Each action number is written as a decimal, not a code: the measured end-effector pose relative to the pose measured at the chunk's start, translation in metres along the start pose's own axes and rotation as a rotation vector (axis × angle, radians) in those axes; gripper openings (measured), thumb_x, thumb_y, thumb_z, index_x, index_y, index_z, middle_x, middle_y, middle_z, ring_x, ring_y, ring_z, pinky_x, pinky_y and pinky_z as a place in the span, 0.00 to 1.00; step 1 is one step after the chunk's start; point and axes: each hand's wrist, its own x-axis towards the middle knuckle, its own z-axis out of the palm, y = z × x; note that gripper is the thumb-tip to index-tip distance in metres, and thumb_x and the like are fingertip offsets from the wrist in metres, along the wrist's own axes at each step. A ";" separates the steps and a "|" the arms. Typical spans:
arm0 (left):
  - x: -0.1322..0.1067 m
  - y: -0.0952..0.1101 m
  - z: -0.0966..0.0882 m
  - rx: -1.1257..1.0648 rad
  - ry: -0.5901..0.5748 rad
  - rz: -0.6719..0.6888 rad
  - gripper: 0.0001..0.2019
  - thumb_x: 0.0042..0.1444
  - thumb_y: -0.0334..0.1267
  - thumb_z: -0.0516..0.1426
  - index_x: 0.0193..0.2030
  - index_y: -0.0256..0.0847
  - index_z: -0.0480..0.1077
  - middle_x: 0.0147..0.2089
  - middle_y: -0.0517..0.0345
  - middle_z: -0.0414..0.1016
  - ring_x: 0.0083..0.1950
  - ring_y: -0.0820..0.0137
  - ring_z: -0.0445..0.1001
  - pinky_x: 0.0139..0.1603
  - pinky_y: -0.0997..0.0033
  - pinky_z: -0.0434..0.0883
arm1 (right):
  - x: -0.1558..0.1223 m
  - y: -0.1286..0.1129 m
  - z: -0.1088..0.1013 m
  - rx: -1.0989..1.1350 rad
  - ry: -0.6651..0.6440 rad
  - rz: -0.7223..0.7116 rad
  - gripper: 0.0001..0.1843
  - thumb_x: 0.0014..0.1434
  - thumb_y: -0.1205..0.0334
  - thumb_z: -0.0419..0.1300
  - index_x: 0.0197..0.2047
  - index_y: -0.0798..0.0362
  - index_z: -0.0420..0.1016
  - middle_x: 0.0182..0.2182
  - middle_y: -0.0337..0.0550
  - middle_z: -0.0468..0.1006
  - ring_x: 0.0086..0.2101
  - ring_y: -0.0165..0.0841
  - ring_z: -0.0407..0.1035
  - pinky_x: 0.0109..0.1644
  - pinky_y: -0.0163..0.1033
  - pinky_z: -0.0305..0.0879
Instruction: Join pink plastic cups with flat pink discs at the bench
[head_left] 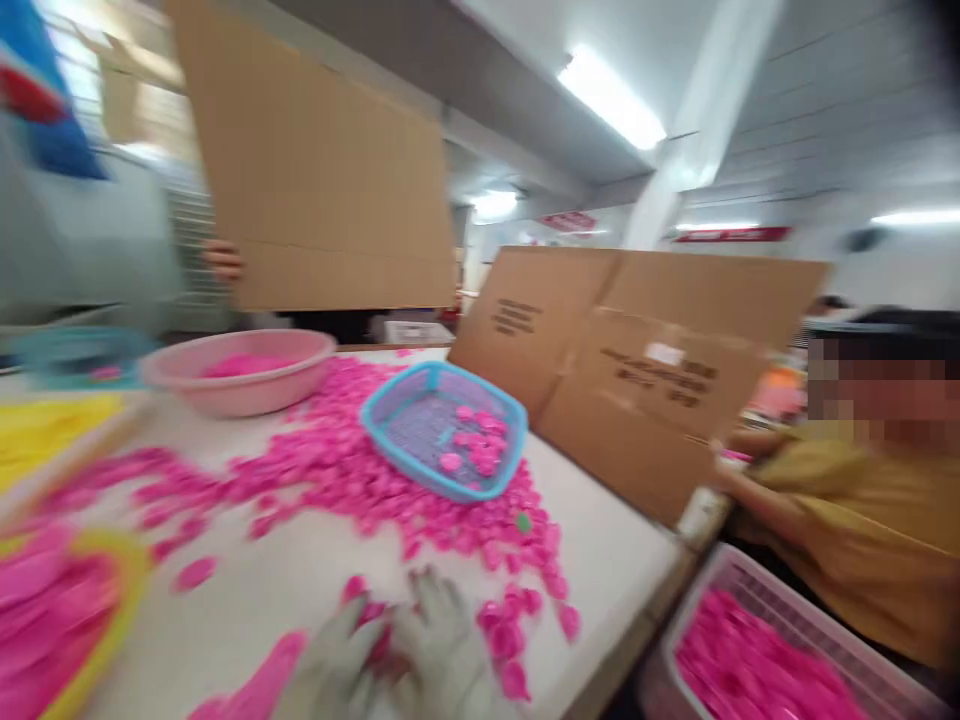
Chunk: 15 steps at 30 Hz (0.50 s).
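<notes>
The picture is smeared by motion. Both my hands wear pale grey gloves and rest low on the white table [300,570], close together. My left hand [330,672] lies over a few pink plastic pieces, its fingers too blurred to read. My right hand [444,640] lies flat beside it, fingers stretched toward the spread of pink pieces [337,470] that covers the table's middle. More pink pieces show between the two hands. A blue mesh basket [390,440] with a few pink pieces in it sits tilted on the heap, farther back.
A pink basin [240,385] stands at the back left, a yellow-rimmed bowl [127,590] of pink pieces at the near left. A white crate [795,625] of pink pieces sits below the table's right edge. A person in a mustard shirt [862,540] and another hand [222,262] hold cardboard sheets [645,370].
</notes>
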 end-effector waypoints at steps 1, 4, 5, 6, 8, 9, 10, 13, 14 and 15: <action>-0.006 -0.005 -0.007 0.013 -0.050 -0.039 0.16 0.53 0.27 0.54 0.45 0.49 0.72 0.57 0.58 0.69 0.57 0.63 0.68 0.58 0.63 0.67 | 0.006 0.003 0.009 0.009 -0.012 0.066 0.21 0.54 0.58 0.61 0.52 0.51 0.70 0.59 0.54 0.65 0.59 0.49 0.57 0.60 0.58 0.54; -0.011 -0.001 -0.016 -0.034 -0.191 -0.049 0.13 0.56 0.27 0.51 0.43 0.43 0.72 0.56 0.53 0.69 0.57 0.64 0.67 0.60 0.63 0.65 | 0.010 0.008 0.029 -0.017 -0.067 0.091 0.18 0.55 0.66 0.57 0.50 0.48 0.72 0.54 0.49 0.71 0.57 0.45 0.61 0.64 0.56 0.48; -0.010 0.003 -0.017 -0.060 -0.203 -0.050 0.12 0.58 0.28 0.49 0.42 0.41 0.72 0.54 0.52 0.70 0.56 0.65 0.68 0.58 0.65 0.66 | 0.008 0.009 0.033 -0.024 -0.067 0.073 0.19 0.55 0.67 0.55 0.50 0.48 0.72 0.53 0.48 0.72 0.56 0.44 0.62 0.64 0.56 0.48; -0.009 0.007 -0.018 -0.085 -0.211 -0.049 0.11 0.59 0.28 0.49 0.41 0.40 0.71 0.53 0.51 0.70 0.54 0.66 0.68 0.57 0.66 0.66 | 0.004 0.010 0.034 -0.026 -0.059 0.056 0.20 0.55 0.68 0.54 0.51 0.48 0.71 0.53 0.47 0.73 0.55 0.43 0.63 0.64 0.56 0.47; -0.008 0.015 -0.020 -0.127 -0.203 -0.039 0.10 0.58 0.29 0.49 0.41 0.38 0.70 0.53 0.49 0.68 0.52 0.66 0.68 0.55 0.67 0.67 | -0.003 0.013 0.034 -0.017 -0.024 0.029 0.21 0.53 0.70 0.54 0.51 0.48 0.71 0.52 0.46 0.73 0.54 0.42 0.64 0.63 0.56 0.47; -0.009 0.016 -0.022 -0.144 -0.186 -0.033 0.09 0.58 0.29 0.50 0.41 0.38 0.70 0.54 0.49 0.67 0.53 0.66 0.68 0.55 0.67 0.66 | -0.006 0.016 0.033 -0.009 0.007 0.021 0.22 0.53 0.70 0.53 0.51 0.49 0.71 0.52 0.47 0.74 0.54 0.43 0.65 0.63 0.57 0.47; -0.009 0.017 -0.025 -0.157 -0.160 -0.030 0.08 0.57 0.29 0.50 0.40 0.38 0.69 0.55 0.49 0.66 0.53 0.66 0.67 0.56 0.67 0.66 | -0.008 0.020 0.031 0.000 0.051 0.023 0.21 0.53 0.70 0.53 0.50 0.50 0.71 0.51 0.48 0.74 0.53 0.43 0.66 0.62 0.58 0.47; -0.008 0.010 -0.038 -0.179 -0.049 -0.074 0.07 0.57 0.28 0.49 0.36 0.38 0.68 0.49 0.51 0.67 0.47 0.69 0.69 0.50 0.69 0.67 | -0.010 0.040 0.025 0.055 0.244 0.100 0.17 0.55 0.67 0.51 0.47 0.52 0.72 0.46 0.49 0.77 0.49 0.43 0.68 0.58 0.58 0.52; -0.007 0.006 -0.043 -0.175 -0.010 -0.106 0.08 0.58 0.28 0.48 0.34 0.38 0.67 0.45 0.53 0.68 0.44 0.70 0.69 0.47 0.70 0.68 | -0.010 0.048 0.023 0.090 0.301 0.132 0.15 0.56 0.66 0.51 0.45 0.52 0.73 0.44 0.50 0.77 0.47 0.42 0.70 0.56 0.56 0.56; -0.006 0.002 -0.048 -0.166 0.025 -0.143 0.09 0.59 0.28 0.47 0.33 0.38 0.67 0.42 0.54 0.69 0.41 0.71 0.69 0.44 0.70 0.67 | -0.011 0.055 0.022 0.129 0.341 0.155 0.14 0.57 0.65 0.51 0.44 0.52 0.73 0.43 0.49 0.78 0.45 0.41 0.71 0.53 0.52 0.60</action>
